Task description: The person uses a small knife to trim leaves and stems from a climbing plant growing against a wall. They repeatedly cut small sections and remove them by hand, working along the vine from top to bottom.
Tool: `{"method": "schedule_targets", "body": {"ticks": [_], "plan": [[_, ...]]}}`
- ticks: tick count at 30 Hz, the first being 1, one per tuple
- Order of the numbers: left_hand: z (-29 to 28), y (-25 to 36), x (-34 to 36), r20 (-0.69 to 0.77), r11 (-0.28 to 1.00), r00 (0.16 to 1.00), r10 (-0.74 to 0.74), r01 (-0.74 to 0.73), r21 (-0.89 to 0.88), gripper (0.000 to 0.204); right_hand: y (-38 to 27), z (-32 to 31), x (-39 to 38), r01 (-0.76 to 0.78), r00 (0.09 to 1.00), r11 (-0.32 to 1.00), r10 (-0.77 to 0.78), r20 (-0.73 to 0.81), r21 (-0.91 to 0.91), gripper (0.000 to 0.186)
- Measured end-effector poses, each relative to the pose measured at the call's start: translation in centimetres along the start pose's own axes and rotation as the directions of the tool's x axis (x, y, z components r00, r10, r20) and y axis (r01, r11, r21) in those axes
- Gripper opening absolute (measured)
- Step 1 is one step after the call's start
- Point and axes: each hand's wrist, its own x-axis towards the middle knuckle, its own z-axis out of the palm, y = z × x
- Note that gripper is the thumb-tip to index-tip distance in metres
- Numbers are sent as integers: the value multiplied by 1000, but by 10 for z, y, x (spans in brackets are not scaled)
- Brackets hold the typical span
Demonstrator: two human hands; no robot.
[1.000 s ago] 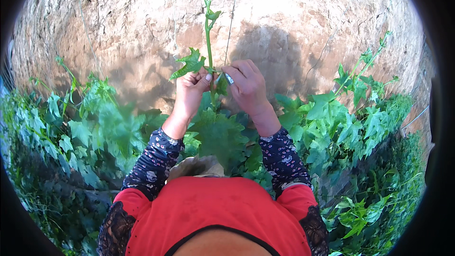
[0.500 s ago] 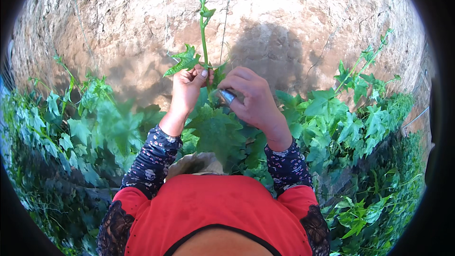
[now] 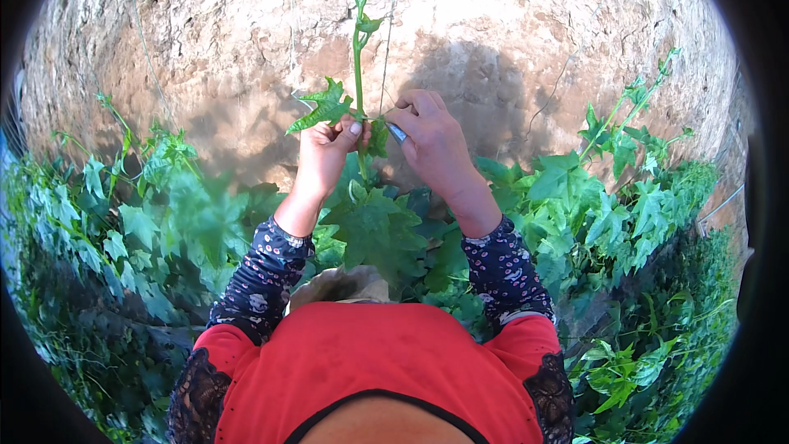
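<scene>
An upright green vine shoot [image 3: 358, 57] with small leaves rises in the middle. My left hand [image 3: 325, 156] pinches its stem just beside a lobed leaf [image 3: 322, 107]. My right hand [image 3: 431, 144] is closed at the right of the stem, fingertips near a thin string [image 3: 386, 57] that runs up along the wall. A shiny silver piece [image 3: 398, 133] sits at my right thumb; I cannot tell whether it is worn or held. What else those fingertips grip is too small to make out.
A pale, cracked, uneven wall [image 3: 238, 33] fills the upper view, with several thin strings on it and shadows across it. Dense leafy vines [image 3: 140, 222] cover the lower left, centre and right [image 3: 608, 222]. Another young shoot [image 3: 641, 103] climbs at the right.
My right hand dropped down and away from the stem half a second ago and is now raised again beside the stem and string. My left hand keeps its pinch on the stem.
</scene>
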Motion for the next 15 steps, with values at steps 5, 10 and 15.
{"method": "schedule_targets", "body": {"ticks": [5, 10, 15], "plan": [[-6, -3, 0, 33, 996, 999, 2, -5, 84, 5, 3, -8, 4, -158, 959, 984, 171, -224, 77, 21], [0, -7, -2, -40, 989, 997, 67, -61, 137, 7, 26, -42, 19, -331, 938, 944, 330, 104, -9, 11], [6, 1, 16, 13, 936, 998, 66, -66, 347, 20, 4, -54, 11, -315, 818, 885, 70, 571, 343, 16]]}}
